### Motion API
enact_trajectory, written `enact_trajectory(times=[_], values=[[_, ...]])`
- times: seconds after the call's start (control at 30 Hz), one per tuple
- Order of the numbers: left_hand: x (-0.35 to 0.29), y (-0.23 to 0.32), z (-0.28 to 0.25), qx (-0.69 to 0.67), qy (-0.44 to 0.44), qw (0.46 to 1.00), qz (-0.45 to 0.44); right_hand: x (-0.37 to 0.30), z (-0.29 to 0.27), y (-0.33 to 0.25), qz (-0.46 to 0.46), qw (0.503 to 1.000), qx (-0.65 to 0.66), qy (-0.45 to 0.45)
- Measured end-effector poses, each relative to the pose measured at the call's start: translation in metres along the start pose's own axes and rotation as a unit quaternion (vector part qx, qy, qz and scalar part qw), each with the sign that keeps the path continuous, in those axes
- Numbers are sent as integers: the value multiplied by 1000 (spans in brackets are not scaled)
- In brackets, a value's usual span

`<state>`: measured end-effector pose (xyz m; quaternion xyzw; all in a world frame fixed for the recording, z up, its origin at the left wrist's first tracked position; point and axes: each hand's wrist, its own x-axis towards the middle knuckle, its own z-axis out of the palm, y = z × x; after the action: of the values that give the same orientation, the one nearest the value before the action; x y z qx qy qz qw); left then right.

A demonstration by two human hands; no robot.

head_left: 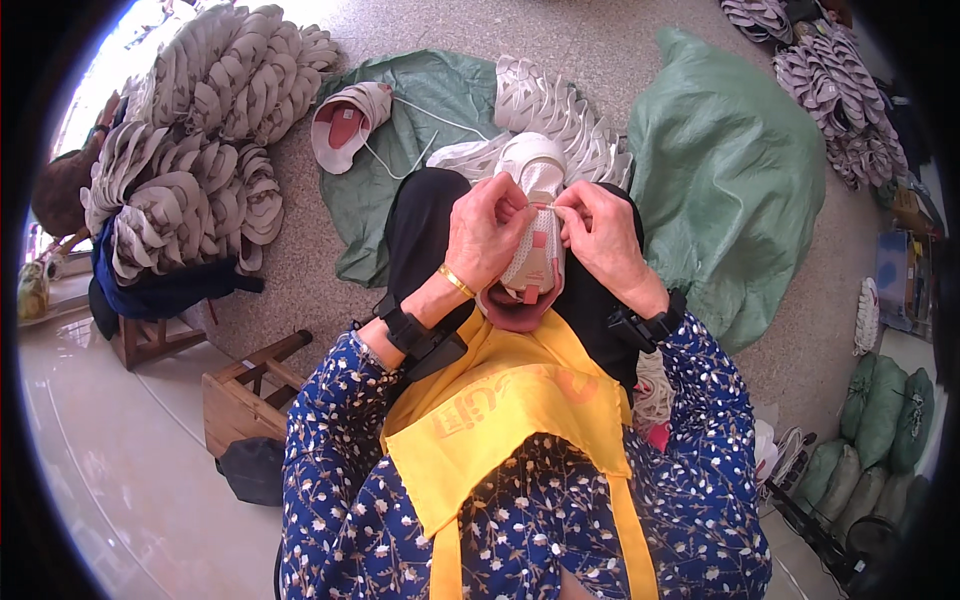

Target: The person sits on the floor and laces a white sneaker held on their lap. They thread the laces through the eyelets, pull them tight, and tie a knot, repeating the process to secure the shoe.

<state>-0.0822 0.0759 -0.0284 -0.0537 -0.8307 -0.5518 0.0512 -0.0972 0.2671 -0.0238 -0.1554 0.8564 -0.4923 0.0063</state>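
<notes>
Both hands are closed at the fingertips: the left hand [483, 232] and the right hand [606, 240] each seem to pinch a pale lace [545, 207], but the fingers cover most of it, so I cannot tell how firm the grip is. The white shoe [538, 262] is between and just under the two hands, held in the lap, with its toe pointing away from the body.

From here, I think the lace could slip from one hand, because the pinch is so small. Uneven pulling by the two hands could also leave one side longer. The shoe could turn, since no hand appears to grip its body and probably only the legs support it.

Now the count. There are two hands and one shoe between them. Beyond the left hand there is one loose shoe upper [350, 125] with trailing laces, on one green sheet [425, 80]. Straight beyond the hands is one row of white uppers [540, 95]; they overlap too much for me to count each. To the right of the right hand stands one green sack [725, 190]. Far left of the left hand are two heaps of uppers [185, 200], also uncountable. Nearer, below the left hand, is one wooden stool [245, 405].
</notes>
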Motion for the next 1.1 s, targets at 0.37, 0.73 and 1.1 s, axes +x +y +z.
enact_trajectory(times=[0.37,0.73,1.1], values=[[2,5,6,12,11,999,-32,3,-6,-10,-16,999,-40,-3],[0,6,6,-20,21,999,-30,4,-9,-19,-78,992,-96,-20],[7,0,1,-14,-9,999,-50,2,-8,-14,-27,998,-53,-29]])
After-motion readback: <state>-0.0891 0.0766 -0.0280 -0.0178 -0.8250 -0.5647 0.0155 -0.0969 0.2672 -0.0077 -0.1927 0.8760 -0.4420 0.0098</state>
